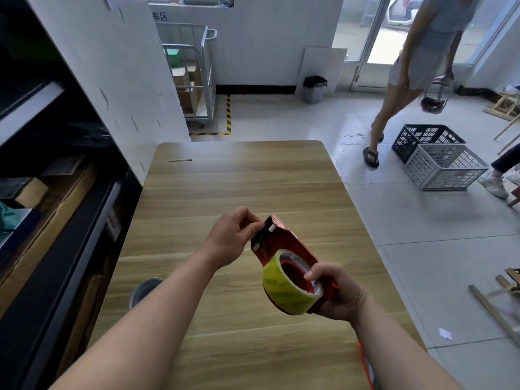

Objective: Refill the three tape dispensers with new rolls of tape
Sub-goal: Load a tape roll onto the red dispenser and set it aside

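**Red dispenser held over the surface, roll seated**

Nearest the camera, both bare forearms reach out over a wooden surface (225,178). The right hand (339,292) curls round the rear of a red tape dispenser (287,240), with the thumb resting on the inner rim of a yellow-green tape roll (284,291) seated in the dispenser's frame. The dispenser is held up off the surface and tilted, its nose pointing away and to the left. At that nose, the left hand (230,237) pinches the black front piece between thumb and fingertips, the other fingers curled in.

Under the left forearm, at the left edge of the surface, lies a second roll (145,288), blurred. An orange strip (365,367) shows at the near right edge. Far across the surface, near its left corner, lies a thin dark stick (180,160).

Dark shelving (42,192) holding cardboard runs along the left. On the tiled floor to the right stand a grey crate (447,167) and a black crate (425,139), touching. Beyond them a person (416,66) walks carrying a headset (433,101). By the far wall are a grey bin (315,88) and a wheeled metal cart (194,74).
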The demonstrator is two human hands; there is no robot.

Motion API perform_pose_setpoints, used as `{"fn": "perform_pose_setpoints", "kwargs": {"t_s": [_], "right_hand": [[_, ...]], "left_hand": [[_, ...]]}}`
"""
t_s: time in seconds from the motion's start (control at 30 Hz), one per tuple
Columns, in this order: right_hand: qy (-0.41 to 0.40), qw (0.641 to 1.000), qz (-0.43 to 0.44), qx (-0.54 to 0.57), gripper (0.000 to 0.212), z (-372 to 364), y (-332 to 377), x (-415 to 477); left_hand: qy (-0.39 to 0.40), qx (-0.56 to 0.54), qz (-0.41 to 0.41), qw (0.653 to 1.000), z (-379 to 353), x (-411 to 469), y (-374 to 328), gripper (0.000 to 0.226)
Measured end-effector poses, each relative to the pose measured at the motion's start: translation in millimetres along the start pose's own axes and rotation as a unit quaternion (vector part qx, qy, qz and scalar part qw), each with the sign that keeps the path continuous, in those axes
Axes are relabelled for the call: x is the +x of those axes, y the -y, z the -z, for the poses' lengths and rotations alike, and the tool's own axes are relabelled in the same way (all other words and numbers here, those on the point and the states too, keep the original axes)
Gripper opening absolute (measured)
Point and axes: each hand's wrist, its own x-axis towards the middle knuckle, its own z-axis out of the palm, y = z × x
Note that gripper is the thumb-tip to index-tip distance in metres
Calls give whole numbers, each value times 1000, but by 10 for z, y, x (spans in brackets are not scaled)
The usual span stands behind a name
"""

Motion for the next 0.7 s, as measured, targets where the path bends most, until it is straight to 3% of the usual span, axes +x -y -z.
{"fn": "perform_pose_setpoints", "kwargs": {"t_s": [0.37, 0.5, 0.7], "right_hand": [[20, 1000, -13, -11, 43, 90, -20, 35], [22, 1000, -17, 6, 52, 131, -57, 60], [49, 999, -14, 6, 54, 139, -49, 54]], "left_hand": [[28, 99, 12, 995, 8, 65, -45, 14], [32, 115, 17, 993, 16, 61, -47, 13], [-6, -4, 32, 999, 5, 42, -50, 7]]}}
